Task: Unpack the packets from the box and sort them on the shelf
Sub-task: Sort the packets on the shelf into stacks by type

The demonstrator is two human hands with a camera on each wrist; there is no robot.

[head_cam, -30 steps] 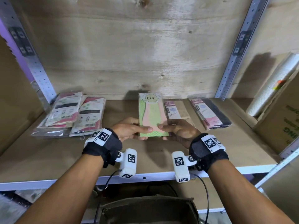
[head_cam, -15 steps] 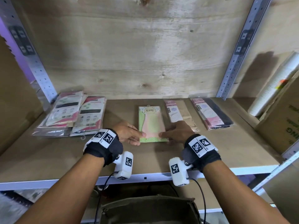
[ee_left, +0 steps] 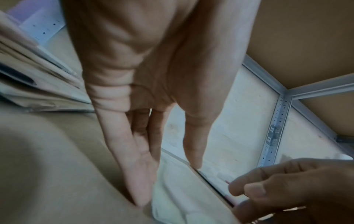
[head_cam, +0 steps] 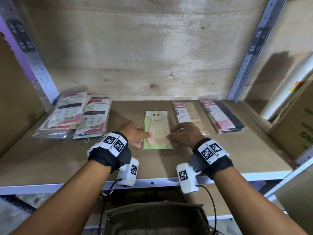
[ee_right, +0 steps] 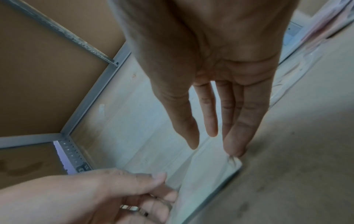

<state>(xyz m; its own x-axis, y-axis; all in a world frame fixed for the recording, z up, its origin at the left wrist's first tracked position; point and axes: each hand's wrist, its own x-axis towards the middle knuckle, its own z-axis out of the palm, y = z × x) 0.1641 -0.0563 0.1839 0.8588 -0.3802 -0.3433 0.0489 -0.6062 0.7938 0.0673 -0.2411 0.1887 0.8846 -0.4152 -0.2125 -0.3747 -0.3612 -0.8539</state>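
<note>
The green ENE packet, lifted a second ago, now lies flat on the shelf at centre frame, the left hand and right hand with relaxed fingers only touching its edges, so it seems placed.

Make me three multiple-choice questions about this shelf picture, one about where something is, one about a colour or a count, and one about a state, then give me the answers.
1. Where does the ENE packet lie on the shelf?
A. leaning on the back wall
B. flat, between the left pile and the beige packet
C. on top of the left pile

2. What colour is the border of the ENE packet?
A. green
B. blue
C. black

3. How are the hands on the ENE packet?
A. both lifted well clear
B. only the left hand touches
C. left hand and right hand at its two sides, fingertips touching

Answers: 1 B, it lies flat between the left pile and the beige packet; 2 A, green shows round the pink centre; 3 C, fingers straight at both edges.
</note>
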